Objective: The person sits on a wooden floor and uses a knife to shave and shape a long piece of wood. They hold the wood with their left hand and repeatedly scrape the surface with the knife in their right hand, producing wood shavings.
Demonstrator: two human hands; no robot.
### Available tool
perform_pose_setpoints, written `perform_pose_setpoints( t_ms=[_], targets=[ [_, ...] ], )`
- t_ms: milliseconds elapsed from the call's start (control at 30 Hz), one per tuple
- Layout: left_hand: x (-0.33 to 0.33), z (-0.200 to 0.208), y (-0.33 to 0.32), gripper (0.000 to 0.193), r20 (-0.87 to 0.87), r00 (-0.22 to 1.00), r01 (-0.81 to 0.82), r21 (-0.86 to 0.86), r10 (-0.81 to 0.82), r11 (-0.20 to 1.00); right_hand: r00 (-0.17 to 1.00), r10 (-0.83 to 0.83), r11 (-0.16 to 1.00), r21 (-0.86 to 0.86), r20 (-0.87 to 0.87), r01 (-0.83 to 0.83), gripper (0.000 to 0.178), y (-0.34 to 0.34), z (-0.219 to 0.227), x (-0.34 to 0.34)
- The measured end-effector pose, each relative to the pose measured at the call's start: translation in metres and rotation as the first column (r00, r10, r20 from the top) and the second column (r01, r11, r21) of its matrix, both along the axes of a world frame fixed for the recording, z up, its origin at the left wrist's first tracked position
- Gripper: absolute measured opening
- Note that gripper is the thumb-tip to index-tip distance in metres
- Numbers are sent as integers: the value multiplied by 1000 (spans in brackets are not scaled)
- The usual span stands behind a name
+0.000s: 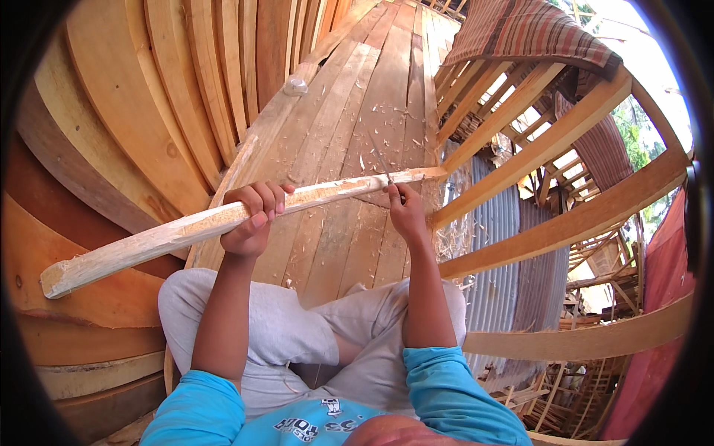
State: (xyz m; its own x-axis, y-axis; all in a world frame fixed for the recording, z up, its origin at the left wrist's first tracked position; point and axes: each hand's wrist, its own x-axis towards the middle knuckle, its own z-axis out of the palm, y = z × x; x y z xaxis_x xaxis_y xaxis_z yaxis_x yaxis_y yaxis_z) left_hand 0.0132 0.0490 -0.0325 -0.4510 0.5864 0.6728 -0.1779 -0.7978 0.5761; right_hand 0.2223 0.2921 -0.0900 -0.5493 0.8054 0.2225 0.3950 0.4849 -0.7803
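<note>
A long, pale wooden pole (152,244) lies slantwise in front of me, its thick squared end low on the left and its thinner end up on the right. Its surface is roughly faceted, with bark-brown patches. My left hand (253,215) is wrapped round the pole near its middle. In my right hand (407,213), closed below the thinner part, is a knife (381,162) with a thin dark blade. The blade points up and away, crossing the pole; its handle is mostly hidden by my fingers.
Wood shavings (362,161) are strewn over the plank floor (327,126). Curved upright boards (111,97) wall the left side. Open wooden ribs (550,230) stand on the right, with corrugated metal sheets (494,245) beyond and a striped cloth (520,37) draped above. A small clear container (295,85) sits far left.
</note>
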Motion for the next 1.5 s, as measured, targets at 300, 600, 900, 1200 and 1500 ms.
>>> perform_pose_setpoints(
  t_ms=[300,600,900,1200,1500],
  targets=[
    [1,-2,1,19,19,1000,5,-12,-5,1000,999,-16,902,-431,-39,-2,33,-2,6,6],
    [5,-5,5,20,43,999,-12,-30,13,999,999,-54,913,-405,0,49,42,-8,3,-3],
    [7,-3,3,22,24,999,-39,-45,40,998,999,20,946,-323,-36,-30,47,-35,21,-18],
    [6,-3,1,22,32,999,-28,-45,30,999,985,81,923,-385,151,-17,70,-47,52,-20],
    [8,-1,3,21,33,999,-29,-45,31,999,999,-39,836,-546,33,51,60,-40,29,-24]
  ],
)
